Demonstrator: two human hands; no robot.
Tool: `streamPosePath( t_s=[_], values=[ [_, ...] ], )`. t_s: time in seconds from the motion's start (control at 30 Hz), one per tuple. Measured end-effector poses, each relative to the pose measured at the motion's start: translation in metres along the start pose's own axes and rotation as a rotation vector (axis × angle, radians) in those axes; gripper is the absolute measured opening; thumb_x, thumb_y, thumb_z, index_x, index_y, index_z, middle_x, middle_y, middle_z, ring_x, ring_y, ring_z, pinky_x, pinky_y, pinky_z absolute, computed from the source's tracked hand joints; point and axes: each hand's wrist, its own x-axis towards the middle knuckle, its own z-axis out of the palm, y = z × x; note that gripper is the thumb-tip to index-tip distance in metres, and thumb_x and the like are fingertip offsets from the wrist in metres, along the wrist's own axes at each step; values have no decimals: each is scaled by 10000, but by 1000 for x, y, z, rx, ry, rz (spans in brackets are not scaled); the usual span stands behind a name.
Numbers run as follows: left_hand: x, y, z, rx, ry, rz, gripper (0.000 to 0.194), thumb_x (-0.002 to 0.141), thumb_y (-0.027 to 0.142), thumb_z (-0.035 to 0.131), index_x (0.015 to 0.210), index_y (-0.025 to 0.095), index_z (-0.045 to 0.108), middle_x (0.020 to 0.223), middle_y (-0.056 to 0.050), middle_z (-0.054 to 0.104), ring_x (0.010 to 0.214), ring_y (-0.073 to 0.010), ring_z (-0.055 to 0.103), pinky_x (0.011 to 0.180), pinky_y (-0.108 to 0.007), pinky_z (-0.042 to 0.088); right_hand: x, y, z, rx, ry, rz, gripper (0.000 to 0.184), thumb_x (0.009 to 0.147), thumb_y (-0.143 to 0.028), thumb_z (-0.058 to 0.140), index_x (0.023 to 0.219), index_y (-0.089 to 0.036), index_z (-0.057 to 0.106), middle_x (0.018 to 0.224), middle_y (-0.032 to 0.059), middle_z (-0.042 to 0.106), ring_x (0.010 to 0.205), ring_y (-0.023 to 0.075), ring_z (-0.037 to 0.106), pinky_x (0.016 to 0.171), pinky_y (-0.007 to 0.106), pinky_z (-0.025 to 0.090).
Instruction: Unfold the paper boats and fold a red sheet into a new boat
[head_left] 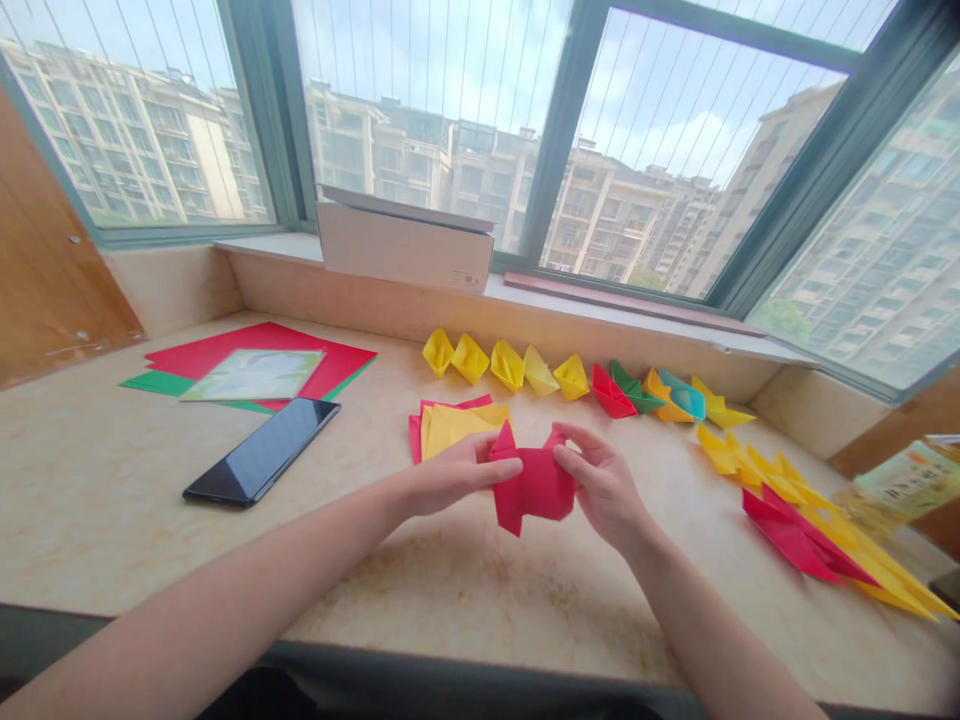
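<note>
A partly folded red origami paper [534, 484] is held up between my two hands, above the near part of the counter. My left hand [455, 465] pinches its left side, thumb on the front face. On the right side, my right hand [598, 482] grips it between thumb and fingers near the upper corner. Pointed flaps stick up at both top corners, and another points down at the lower left. Just behind my left hand lies a small stack of yellow and red paper sheets [457, 425], partly covered by that hand.
Behind stand several yellow paper boats [507, 366], then a red boat [613, 392] and a green boat [634, 388]. More yellow and red folded pieces [806, 540] line the right side. At left lie a black phone [262, 452] and red sheets [341, 358]. A white box [405, 243] stands on the windowsill.
</note>
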Motion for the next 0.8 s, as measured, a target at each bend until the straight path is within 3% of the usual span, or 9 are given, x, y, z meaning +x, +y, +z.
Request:
streamPosePath(
  t_s=[0.13, 0.3, 0.4, 0.47, 0.53, 0.6, 0.7, 0.8],
  values=[
    [2, 1, -3, -10, 105, 47, 465, 719, 373, 815, 1081, 153, 623, 1095, -124, 702, 994, -257, 681, 836, -336, 533, 4, 0, -2, 39, 55, -63, 324, 687, -309, 831, 973, -253, 689, 904, 8, 726, 738, 157, 673, 634, 265, 548],
    [10, -1, -8, 28, 320, 122, 490, 701, 348, 828, 1099, 163, 610, 1122, -111, 700, 983, -255, 684, 803, -336, 560, 8, -2, -5, -3, 164, -138, 295, 697, -333, 811, 946, -261, 669, 953, 25, 719, 796, 195, 684, 641, 299, 562],
    [13, -3, -12, 33, 409, 144, 468, 736, 374, 795, 1109, 170, 601, 1104, -102, 705, 955, -243, 700, 786, -334, 574, 8, -2, -4, -4, 160, -167, 486, 739, -381, 777, 1190, -325, 604, 1082, 24, 703, 919, 212, 692, 723, 329, 576],
    [14, -3, -15, 37, 449, 175, 463, 775, 391, 759, 1146, 179, 581, 1104, -97, 705, 986, -239, 697, 804, -333, 575, 7, -2, -2, 10, 50, -84, 669, 773, -431, 744, 1377, -364, 464, 1113, 30, 708, 932, 216, 701, 744, 351, 578],
    [14, -3, -17, 48, 460, 204, 457, 802, 404, 730, 1167, 186, 562, 1104, -94, 705, 1002, -238, 695, 812, -337, 578, 5, -1, 0, -1, -93, 28, 754, 778, -441, 747, 1439, -334, 403, 1075, 49, 731, 891, 227, 715, 737, 368, 577],
    [13, -2, -18, 57, 466, 204, 442, 810, 418, 721, 1149, 188, 557, 1082, -95, 713, 966, -237, 705, 790, -345, 586, 5, 0, 2, -24, -166, 85, 711, 766, -417, 770, 1396, -264, 477, 1040, 71, 746, 875, 240, 721, 746, 374, 575],
    [14, -1, -18, 65, 503, 177, 437, 783, 421, 748, 1103, 190, 560, 1012, -90, 730, 884, -235, 723, 743, -349, 598, 6, 2, 3, -11, -96, 76, 706, 732, -406, 801, 1352, -229, 514, 1006, 75, 759, 858, 247, 726, 743, 370, 581],
    [15, 0, -17, 65, 549, 152, 430, 749, 408, 780, 1052, 196, 560, 939, -72, 737, 788, -227, 729, 686, -351, 604, 8, 3, 4, 16, 14, 72, 901, 683, -406, 837, 1447, -267, 378, 951, 52, 768, 797, 245, 733, 692, 376, 592]
  ],
)
